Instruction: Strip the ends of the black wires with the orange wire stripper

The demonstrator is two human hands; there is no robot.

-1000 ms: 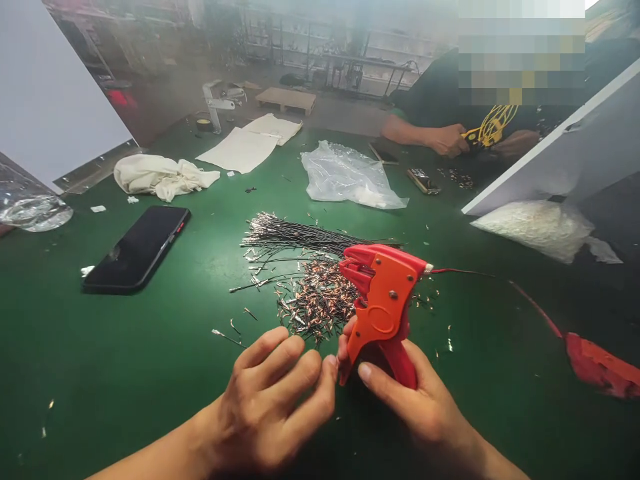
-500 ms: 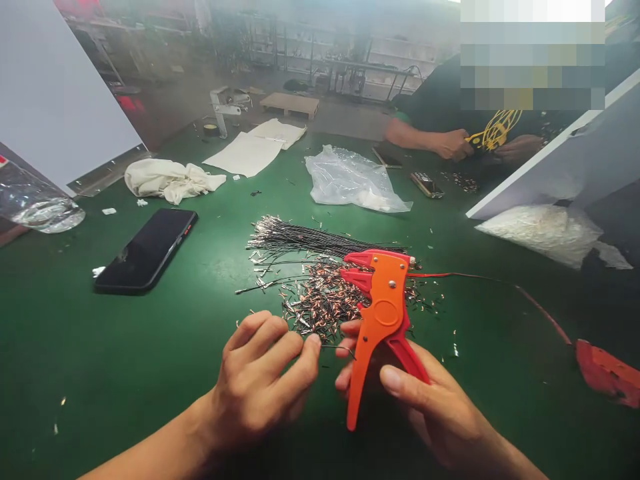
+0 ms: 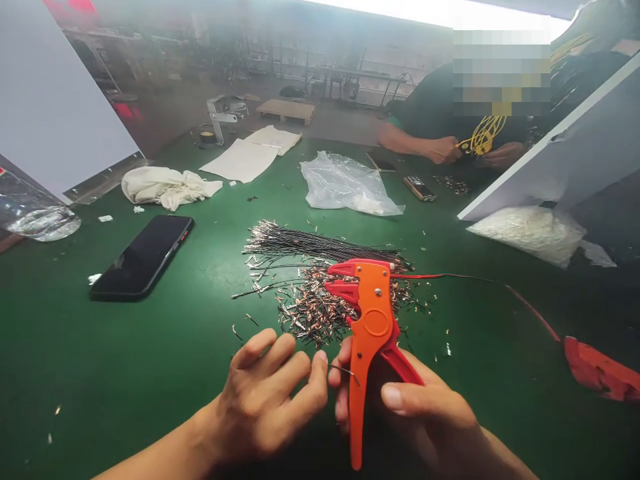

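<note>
The palm of the right hand [image 3: 425,420] is hidden behind the orange wire stripper [image 3: 370,333], and the wrist is cut off at the lower edge. Its fingers are wrapped around the red rear handle, with the thumb laid across it. A thin dark wire [image 3: 343,370] is barely made out between the hands; it is pinched by the curled fingertips of the left hand [image 3: 270,400]. Open green table [image 3: 125,360] is left on the near left side, while the far side is crowded by the heap of stripped wire ends [image 3: 315,307] and the bundle of black wires [image 3: 310,243]. The stripper is held upright above the table's near edge, its long axis running near to far, its jaws pointed left.
</note>
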